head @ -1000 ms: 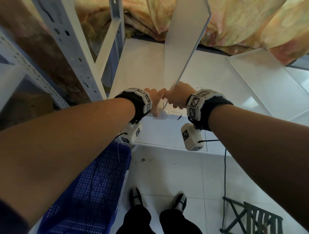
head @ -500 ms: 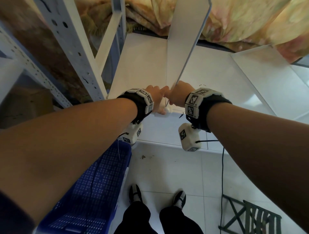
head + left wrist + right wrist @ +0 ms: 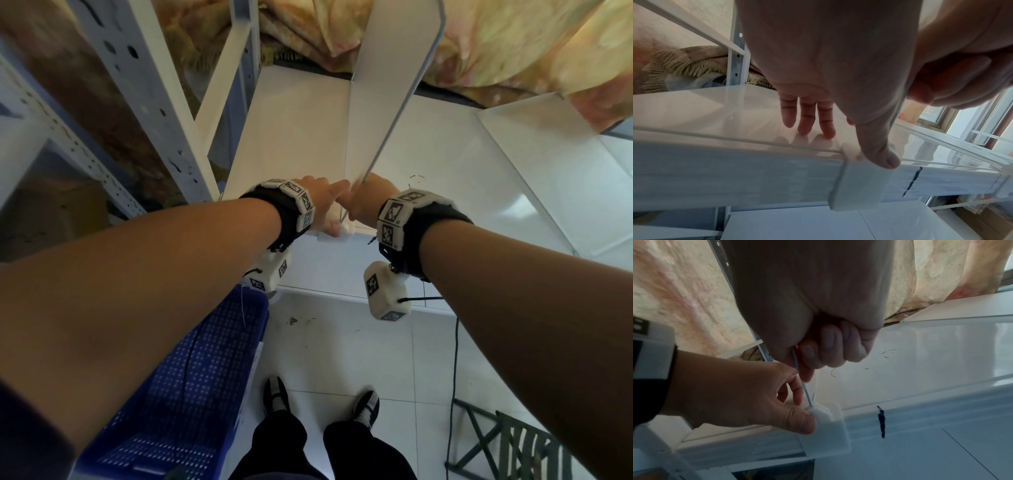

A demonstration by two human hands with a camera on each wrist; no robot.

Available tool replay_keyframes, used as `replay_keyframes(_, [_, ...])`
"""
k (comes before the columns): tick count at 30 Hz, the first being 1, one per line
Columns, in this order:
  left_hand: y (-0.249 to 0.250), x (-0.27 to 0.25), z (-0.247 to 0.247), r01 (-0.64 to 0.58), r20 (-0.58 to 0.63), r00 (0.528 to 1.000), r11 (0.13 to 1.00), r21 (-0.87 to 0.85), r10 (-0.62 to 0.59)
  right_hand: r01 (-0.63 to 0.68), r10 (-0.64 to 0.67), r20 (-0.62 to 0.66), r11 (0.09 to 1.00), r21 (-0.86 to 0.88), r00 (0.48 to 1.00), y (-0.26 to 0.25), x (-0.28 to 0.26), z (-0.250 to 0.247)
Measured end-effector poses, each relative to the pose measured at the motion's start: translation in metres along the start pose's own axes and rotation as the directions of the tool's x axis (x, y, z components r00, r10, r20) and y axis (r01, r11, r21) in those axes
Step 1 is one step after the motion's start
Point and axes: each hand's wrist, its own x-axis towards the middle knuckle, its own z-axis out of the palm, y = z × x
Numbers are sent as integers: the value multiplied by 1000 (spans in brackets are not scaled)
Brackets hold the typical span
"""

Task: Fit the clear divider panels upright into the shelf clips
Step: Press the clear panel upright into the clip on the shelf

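A clear divider panel [image 3: 394, 85] stands upright on the white shelf board [image 3: 291, 137], running from front to back. My right hand [image 3: 366, 202] grips its front edge low down, fingers [image 3: 828, 345] curled round the thin edge [image 3: 807, 394]. That edge drops into a white clip [image 3: 828, 426] on the shelf's front lip. My left hand [image 3: 322, 205] is just left of the panel. Its thumb [image 3: 879, 155] and index finger pinch the clip [image 3: 857, 178], while the other fingers [image 3: 807, 120] lie straight on the shelf. The two hands touch.
A second clear panel [image 3: 548, 164] lies flat on the shelf to the right. Perforated metal uprights [image 3: 154, 102] rise at the left, a patterned curtain [image 3: 513, 41] hangs behind. Below are a blue basket [image 3: 191, 394], a black cable [image 3: 454, 359], a dark folding rack [image 3: 513, 445] and my feet.
Both hands and the panel stay at the clip with the same grips. The view has only shifted slightly.
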Motion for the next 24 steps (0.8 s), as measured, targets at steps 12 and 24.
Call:
replay_keyframes(12, [0, -6, 3, -37, -92, 995, 996, 78, 44, -56, 55, 24, 995, 81, 998, -7, -12, 9])
replay_keyframes(24, [0, 10, 5, -87, 18, 996, 992, 87, 85, -73, 69, 65, 996, 57, 995, 1, -12, 8])
